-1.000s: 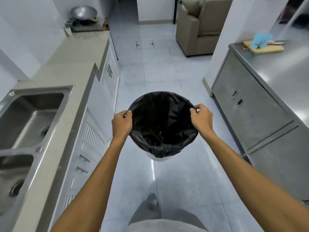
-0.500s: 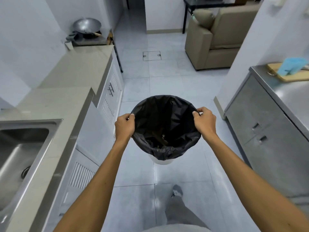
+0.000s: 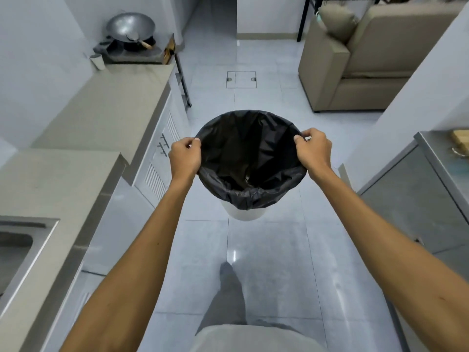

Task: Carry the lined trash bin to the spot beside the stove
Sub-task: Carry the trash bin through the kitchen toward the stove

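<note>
— Between my two hands, what do you make out?

— From the head view, I have the bin [image 3: 245, 214] held out in front of me, clear of the floor [image 3: 269, 262]. Its white body shows only below the black liner [image 3: 243, 158], which is folded over the rim all round.

— And the grip?

— My left hand [image 3: 184, 158] is curled closed on the rim's left side, thumb and fingers pinching liner and rim together. My right hand [image 3: 314, 152] does likewise on the right side, fingers closed over the edge. Both arms are stretched forward.

— Where's the stove from there?

— Well ahead of my left hand and further left, at the far end of the counter [image 3: 101, 115]. I see the stove [image 3: 132, 53] with a wok [image 3: 130, 27] on it, and a small white cup [image 3: 97, 61] just beside it on the counter. The bin is well apart from all that.

— Anything else nearby?

— Left of my left arm, the cabinets [image 3: 162, 153] under the counter, and a sink [image 3: 17, 252] near my left elbow. Right of my right arm, a steel cabinet [image 3: 416, 199]. Ahead of my right hand, well apart, a sofa [image 3: 368, 59]. Below the bin, between my forearms, my leg [image 3: 228, 295] steps forward over the tiles.
</note>
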